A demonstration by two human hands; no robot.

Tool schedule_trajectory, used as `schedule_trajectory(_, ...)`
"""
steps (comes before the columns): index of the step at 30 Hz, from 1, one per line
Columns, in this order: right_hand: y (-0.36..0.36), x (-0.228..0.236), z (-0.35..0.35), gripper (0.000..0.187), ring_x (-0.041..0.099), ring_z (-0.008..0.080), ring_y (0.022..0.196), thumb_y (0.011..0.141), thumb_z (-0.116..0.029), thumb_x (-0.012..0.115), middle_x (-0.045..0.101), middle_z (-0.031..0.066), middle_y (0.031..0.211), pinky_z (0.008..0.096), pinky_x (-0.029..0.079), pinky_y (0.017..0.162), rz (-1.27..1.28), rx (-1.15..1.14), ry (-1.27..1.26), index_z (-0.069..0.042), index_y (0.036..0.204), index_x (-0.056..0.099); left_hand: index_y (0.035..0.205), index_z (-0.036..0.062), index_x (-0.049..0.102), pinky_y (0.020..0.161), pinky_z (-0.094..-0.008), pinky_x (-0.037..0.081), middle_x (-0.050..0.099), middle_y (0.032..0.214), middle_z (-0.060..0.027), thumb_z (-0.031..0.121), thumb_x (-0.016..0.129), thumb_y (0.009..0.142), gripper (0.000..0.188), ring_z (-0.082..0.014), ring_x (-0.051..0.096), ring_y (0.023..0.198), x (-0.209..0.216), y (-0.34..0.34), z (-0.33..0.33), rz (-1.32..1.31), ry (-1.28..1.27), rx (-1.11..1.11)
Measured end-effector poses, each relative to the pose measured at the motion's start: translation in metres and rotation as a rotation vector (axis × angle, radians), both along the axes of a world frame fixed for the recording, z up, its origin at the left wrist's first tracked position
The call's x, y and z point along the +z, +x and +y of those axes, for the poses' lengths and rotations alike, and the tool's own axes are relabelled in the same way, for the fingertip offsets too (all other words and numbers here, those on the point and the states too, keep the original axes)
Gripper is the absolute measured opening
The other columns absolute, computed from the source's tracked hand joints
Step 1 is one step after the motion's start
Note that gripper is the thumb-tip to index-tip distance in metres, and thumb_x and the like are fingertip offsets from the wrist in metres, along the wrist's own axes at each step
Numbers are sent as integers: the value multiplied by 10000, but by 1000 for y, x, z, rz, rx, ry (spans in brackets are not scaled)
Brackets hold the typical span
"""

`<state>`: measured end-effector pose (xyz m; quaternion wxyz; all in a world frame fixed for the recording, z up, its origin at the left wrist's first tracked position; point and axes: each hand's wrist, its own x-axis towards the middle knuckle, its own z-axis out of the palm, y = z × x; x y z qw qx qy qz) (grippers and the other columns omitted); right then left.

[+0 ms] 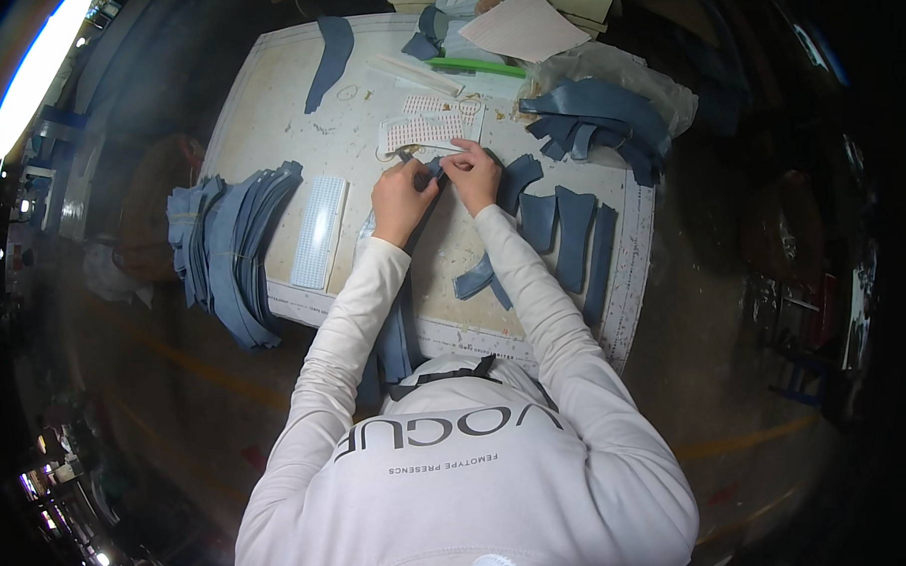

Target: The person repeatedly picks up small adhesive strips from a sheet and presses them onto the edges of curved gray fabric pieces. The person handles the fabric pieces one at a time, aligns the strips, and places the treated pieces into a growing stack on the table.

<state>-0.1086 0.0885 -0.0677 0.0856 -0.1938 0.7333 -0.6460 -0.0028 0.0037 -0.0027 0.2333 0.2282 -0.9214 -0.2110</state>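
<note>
Near the middle of the table, my left hand (401, 197) is closed on a dark blue strip of leather-like material (426, 210). The strip runs down from my fingers toward the front edge. My right hand (472, 180) is pinched at the upper end of the same strip, close beside the left; whether something small is between its fingertips is hidden. Just beyond my hands lie white sheets with rows of small red marks (423, 130). Long blue strips (396, 336) hang over the table's front edge by my lap.
A thick stack of blue strips (240, 246) overhangs the left edge, beside a pale blue dotted sheet (319, 231). Several cut blue pieces (574, 237) lie at right. More blue pieces (603, 119) rest on clear plastic at the far right. A single curved piece (330, 62) lies far left.
</note>
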Motion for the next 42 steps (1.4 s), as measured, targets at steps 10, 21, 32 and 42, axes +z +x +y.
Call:
schedule_trajectory(10,-5,-18,-4,335,667,180,698,704,-122,766,711,42,759,308,519,691,96,-32,-10,-60,1017,663,841,79,689,630,-357,512,680,762,-122,234,775,672,245,-289,661,681,1,0,-3,-30,57,10)
schedule_trajectory(21,-25,-14,6,434,618,105,790,731,36,712,669,52,914,222,489,672,-291,52,-90,-46,1146,616,828,69,703,614,-326,513,674,704,-121,237,751,708,212,-254,663,629,-1,1,-5,12,131,27)
schedule_trajectory(32,-12,8,9,561,599,149,856,695,35,738,572,75,1060,248,489,744,-331,191,-149,-92,1215,573,808,49,677,607,-323,512,662,670,-125,193,702,726,168,-243,663,610,0,1,-4,56,184,54)
schedule_trajectory(42,-6,5,8,583,614,147,801,661,-12,781,566,69,1055,266,502,720,-241,127,-54,-118,1202,591,798,50,648,581,-352,501,652,674,-131,179,681,743,144,-273,653,589,3,1,-1,90,184,87)
